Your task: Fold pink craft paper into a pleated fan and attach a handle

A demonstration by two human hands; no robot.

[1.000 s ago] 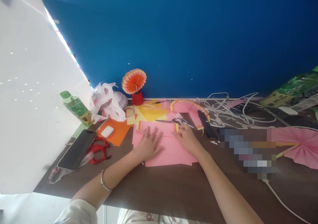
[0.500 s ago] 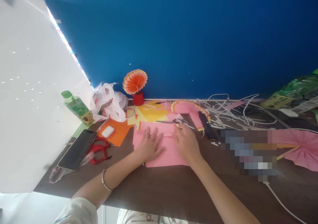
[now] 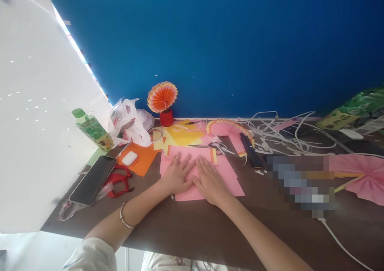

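My left hand [image 3: 179,175] lies flat with fingers spread on a folded strip of pink paper [image 3: 192,153] that has yellow and orange edging at its ends. Beside it, my right hand [image 3: 209,179] rests flat too, fingers stretched toward the strip's lower edge. Under both hands is a stack of pink paper sheets [image 3: 231,185]. Just beyond the strip lie scissors [image 3: 204,146], their handles partly covered by white paper scraps. Behind them, a pleated pink paper fan [image 3: 226,128] with a yellow and orange rim sits on the table.
A phone [image 3: 93,181], red straps [image 3: 120,181], orange paper [image 3: 141,159] with a white case [image 3: 130,158], and a green bottle [image 3: 91,130] are on the left. A black bar-shaped object [image 3: 251,151] and tangled white cables [image 3: 288,137] lie to the right. An orange paper rosette [image 3: 163,97] stands behind.
My right hand has moved left from the strip's right end and now lies flat near my left hand. The strip's yellow and orange right end has come into view.
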